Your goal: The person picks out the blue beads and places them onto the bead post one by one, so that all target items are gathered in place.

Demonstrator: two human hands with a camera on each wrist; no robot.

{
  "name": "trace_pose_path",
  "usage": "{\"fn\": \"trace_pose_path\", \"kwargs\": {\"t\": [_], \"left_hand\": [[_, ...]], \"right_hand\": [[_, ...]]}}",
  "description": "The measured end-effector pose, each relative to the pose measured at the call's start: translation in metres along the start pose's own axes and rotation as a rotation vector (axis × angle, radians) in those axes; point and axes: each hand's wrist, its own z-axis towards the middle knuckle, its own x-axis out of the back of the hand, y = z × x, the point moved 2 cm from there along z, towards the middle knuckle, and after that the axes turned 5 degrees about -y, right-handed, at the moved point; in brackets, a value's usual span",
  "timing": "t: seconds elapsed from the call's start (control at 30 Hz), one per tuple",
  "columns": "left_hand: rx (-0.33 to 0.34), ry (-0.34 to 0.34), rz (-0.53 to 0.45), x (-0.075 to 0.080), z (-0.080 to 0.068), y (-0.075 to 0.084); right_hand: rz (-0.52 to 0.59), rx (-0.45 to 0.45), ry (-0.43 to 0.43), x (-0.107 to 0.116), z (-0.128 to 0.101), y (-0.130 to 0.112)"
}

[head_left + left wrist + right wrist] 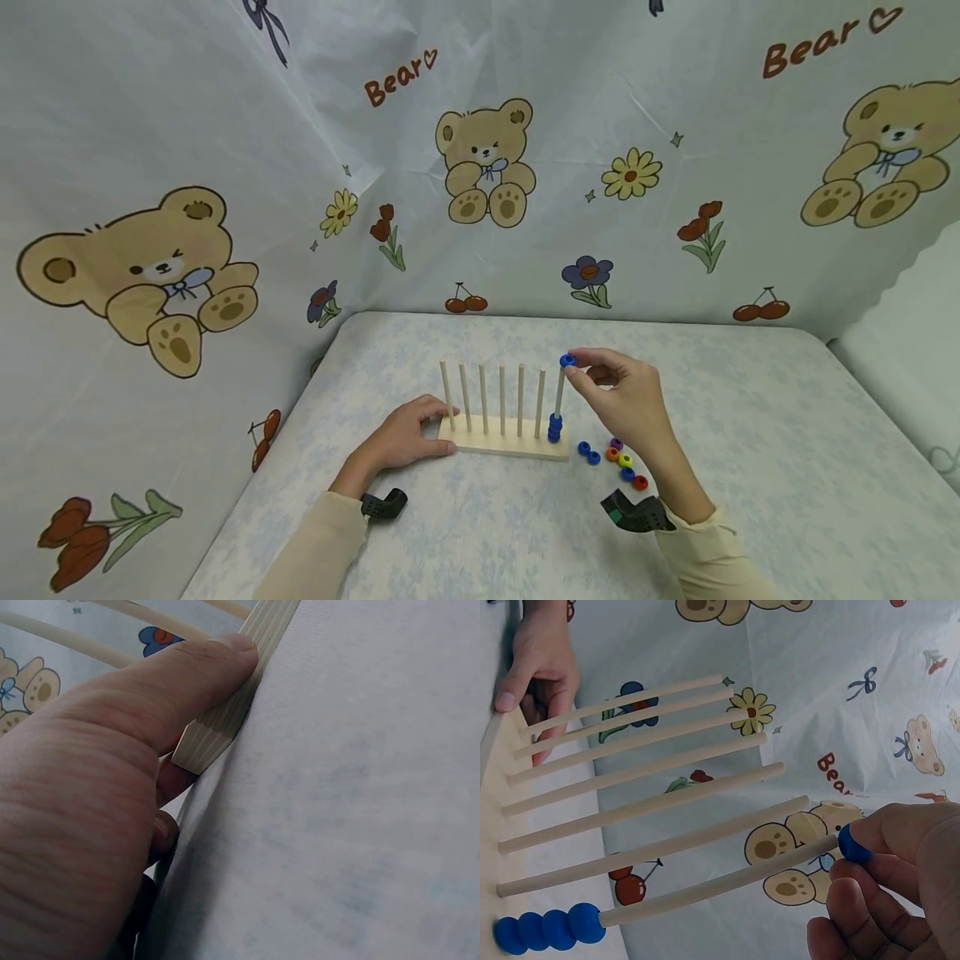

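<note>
The small blue plastic ring (567, 361), pinched in my right hand (626, 400) fingers at the rightmost wooden peg (558, 392) tip, seems centred, so I'd lower it straight while my left hand (405, 433) fingers clamp the pale wooden base (502, 447) on the surface.

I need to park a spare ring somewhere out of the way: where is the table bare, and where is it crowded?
Bare: the table right of the right hand, and the strip behind the peg board. Crowded: the loose rings right of the board, and the left hand at its left end.
</note>
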Motion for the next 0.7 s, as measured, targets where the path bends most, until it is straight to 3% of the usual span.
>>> {"fn": "trace_pose_path", "kwargs": {"t": [0.7], "left_hand": [[-0.012, 0.001, 0.005, 0.0, -0.0013, 0.0006]], "right_hand": [[0.007, 0.006, -0.04, -0.0041, -0.0009, -0.0017]]}}
